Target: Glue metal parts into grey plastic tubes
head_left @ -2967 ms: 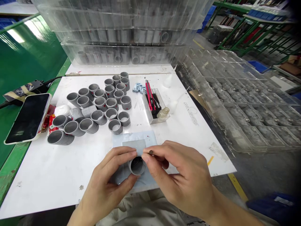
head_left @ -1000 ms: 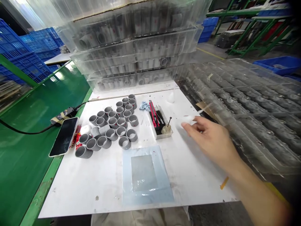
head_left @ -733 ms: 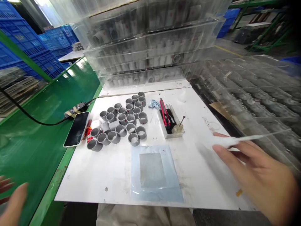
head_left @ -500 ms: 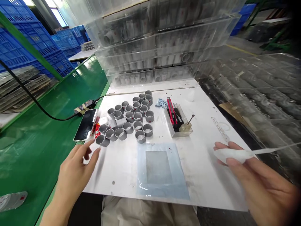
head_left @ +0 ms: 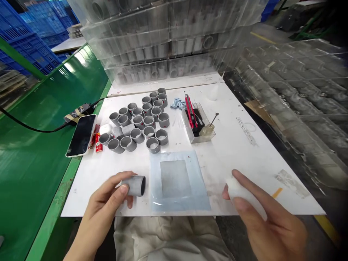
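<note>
My left hand point(head_left: 111, 199) is closed on a grey tube sleeve point(head_left: 133, 185), lying sideways with its dark open end facing right. My right hand point(head_left: 266, 217) grips a smooth white oblong piece point(head_left: 243, 194) between thumb and fingers; its exact kind I cannot make out. Between the hands a light blue sheet point(head_left: 178, 203) lies flat, with a grey rectangular pad point(head_left: 174, 178) on it. Behind my left hand stand several more grey sleeves point(head_left: 128, 144) in a loose group, some with red marks, and a few lie on their sides.
A clear box point(head_left: 202, 139) holds a red utility knife point(head_left: 191, 112) and a small bottle point(head_left: 207, 129). Beside it lies a crumpled blue cloth point(head_left: 178, 103). A phone point(head_left: 81, 136) rests at the left edge. Stacked clear bins point(head_left: 152, 47) rise behind; clear trays point(head_left: 301, 105) stand right.
My left hand has picked up the front-left sleeve and brought it right, near the blue sheet. My right hand has moved left with the white piece. The view has tilted downward.
</note>
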Tool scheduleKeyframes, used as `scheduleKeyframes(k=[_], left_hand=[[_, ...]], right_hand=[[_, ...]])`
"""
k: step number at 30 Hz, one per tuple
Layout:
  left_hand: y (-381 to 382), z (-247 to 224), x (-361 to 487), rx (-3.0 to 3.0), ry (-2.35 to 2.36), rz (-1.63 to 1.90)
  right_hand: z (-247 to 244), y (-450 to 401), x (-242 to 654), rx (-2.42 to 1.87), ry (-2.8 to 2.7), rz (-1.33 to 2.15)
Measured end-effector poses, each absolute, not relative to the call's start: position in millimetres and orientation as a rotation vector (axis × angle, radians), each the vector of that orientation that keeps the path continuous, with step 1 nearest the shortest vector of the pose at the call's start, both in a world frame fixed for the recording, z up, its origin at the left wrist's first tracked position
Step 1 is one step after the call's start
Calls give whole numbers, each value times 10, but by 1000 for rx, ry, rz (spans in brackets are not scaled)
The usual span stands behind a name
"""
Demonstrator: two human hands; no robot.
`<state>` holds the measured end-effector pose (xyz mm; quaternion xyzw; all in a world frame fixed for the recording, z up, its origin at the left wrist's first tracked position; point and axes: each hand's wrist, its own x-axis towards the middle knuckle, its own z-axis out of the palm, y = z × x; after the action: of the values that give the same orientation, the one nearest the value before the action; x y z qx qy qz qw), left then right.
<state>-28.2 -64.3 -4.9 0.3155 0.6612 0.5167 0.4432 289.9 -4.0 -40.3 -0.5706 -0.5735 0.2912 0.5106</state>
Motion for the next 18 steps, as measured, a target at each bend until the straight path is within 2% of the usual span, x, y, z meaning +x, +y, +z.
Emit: scheduleKeyframes(k=[8,16,18], left_hand=[[-449,-156,-1,917,1464,1156],[-540,-234,71,1289,1570,1132],[-554,-235,72,1321,1574,1115]], right_hand=[[-464,-78,2567,-1196,-1183,680],[-372,-109,2394,-988,-1259,892],[-372,-109,2341,-1028,-1334,843]])
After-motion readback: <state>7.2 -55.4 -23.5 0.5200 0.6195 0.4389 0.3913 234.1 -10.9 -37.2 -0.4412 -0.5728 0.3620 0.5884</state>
